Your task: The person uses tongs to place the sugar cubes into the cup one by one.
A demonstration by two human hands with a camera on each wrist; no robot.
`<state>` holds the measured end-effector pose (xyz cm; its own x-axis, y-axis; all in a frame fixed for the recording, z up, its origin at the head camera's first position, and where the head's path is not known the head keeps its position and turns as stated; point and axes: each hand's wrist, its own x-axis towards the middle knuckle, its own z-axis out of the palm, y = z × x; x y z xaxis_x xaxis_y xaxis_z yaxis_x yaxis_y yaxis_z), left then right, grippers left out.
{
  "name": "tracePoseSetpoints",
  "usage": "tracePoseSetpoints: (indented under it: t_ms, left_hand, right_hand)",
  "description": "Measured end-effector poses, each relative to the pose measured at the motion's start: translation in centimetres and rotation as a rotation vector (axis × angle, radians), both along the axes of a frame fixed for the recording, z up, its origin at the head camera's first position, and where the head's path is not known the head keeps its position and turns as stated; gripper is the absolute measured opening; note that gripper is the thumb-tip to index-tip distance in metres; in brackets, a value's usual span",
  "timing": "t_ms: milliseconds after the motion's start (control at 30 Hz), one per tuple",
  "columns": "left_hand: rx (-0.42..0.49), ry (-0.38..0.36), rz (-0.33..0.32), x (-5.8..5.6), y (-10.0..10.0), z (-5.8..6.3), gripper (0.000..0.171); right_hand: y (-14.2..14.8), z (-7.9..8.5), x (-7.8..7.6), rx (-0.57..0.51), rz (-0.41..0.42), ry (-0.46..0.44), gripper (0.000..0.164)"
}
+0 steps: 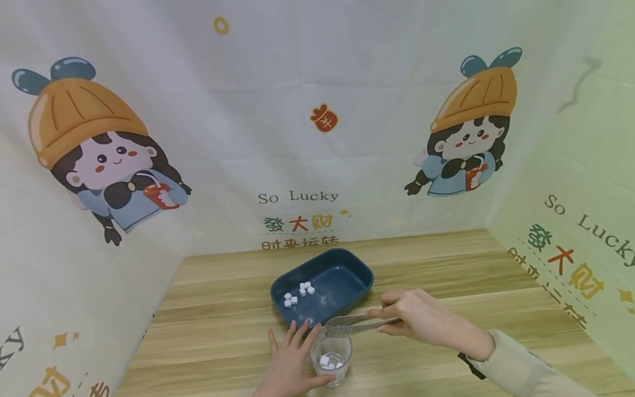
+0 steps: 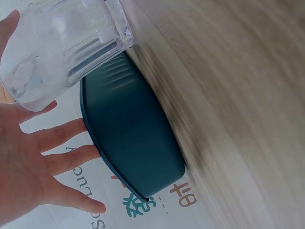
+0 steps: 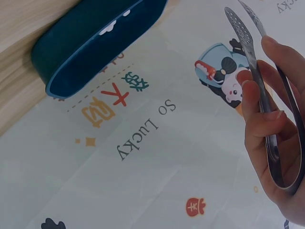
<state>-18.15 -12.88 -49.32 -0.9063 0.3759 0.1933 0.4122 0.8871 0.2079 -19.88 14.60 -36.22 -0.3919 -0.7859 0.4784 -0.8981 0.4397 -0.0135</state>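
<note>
My right hand (image 1: 416,314) grips metal tongs (image 3: 259,81) with perforated tips. In the head view the tips are above the rim of a clear glass (image 1: 342,355); in the right wrist view they stand apart with nothing between them. Small white cubes (image 1: 324,361) lie at the bottom of the glass. My left hand (image 1: 290,358) is beside the glass, fingers straight and spread, its thumb across the glass's near side. In the left wrist view, fingertips of the left hand (image 2: 43,162) reach the rim of a dark blue tray (image 2: 128,124).
Just beyond the glass sits the tray, with several white cubes (image 1: 306,289) in its left part. A wood-grain table (image 1: 218,325) lies beneath everything. Printed cloth walls (image 1: 297,60) with cartoon figures and lettering enclose the back and both sides.
</note>
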Motion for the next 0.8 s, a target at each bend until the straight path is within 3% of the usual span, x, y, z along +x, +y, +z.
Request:
tracePoseSetpoints:
  t_ms: [800]
  left_hand:
    - [0.024,0.014,-0.003,0.21,0.14,-0.08,0.095]
  right_hand:
    - [0.23,0.12,-0.22,-0.021,0.023,-0.002,0.028]
